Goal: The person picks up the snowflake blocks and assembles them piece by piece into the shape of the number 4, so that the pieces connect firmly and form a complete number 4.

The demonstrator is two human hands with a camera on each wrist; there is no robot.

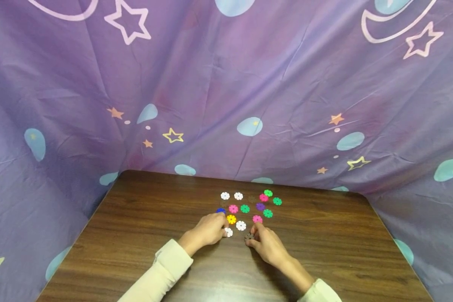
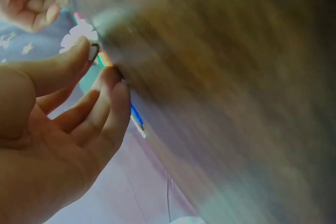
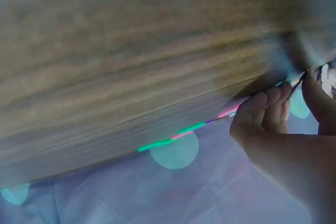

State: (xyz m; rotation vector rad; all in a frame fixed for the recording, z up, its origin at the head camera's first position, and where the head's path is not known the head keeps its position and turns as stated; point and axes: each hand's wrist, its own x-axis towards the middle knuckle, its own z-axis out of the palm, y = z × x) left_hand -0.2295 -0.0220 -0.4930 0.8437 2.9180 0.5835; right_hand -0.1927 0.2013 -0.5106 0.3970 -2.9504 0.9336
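My left hand (image 1: 210, 228) pinches a white snowflake-shaped disc (image 1: 229, 232) at its fingertips; in the left wrist view that white disc stands tilted up by the thumb. Facing it, my right hand (image 1: 269, 244) holds a brown snowflake disc (image 1: 248, 237) between thumb and fingers, partly covered by them. A blue disc (image 1: 220, 210) lies partly hidden behind the left hand, with a yellow disc (image 1: 231, 219) beside it. Between the hands and slightly farther off is another white disc (image 1: 240, 225). Just beyond the right fingers lies a pink disc (image 1: 257, 219).
More discs lie flat on the brown wooden table (image 1: 136, 222): two white at the back, a pink (image 1: 233, 208), a purple (image 1: 260, 206) and several green ones, including one (image 1: 277, 201) at the right. A purple patterned cloth (image 1: 211, 84) hangs round the table's back and sides.
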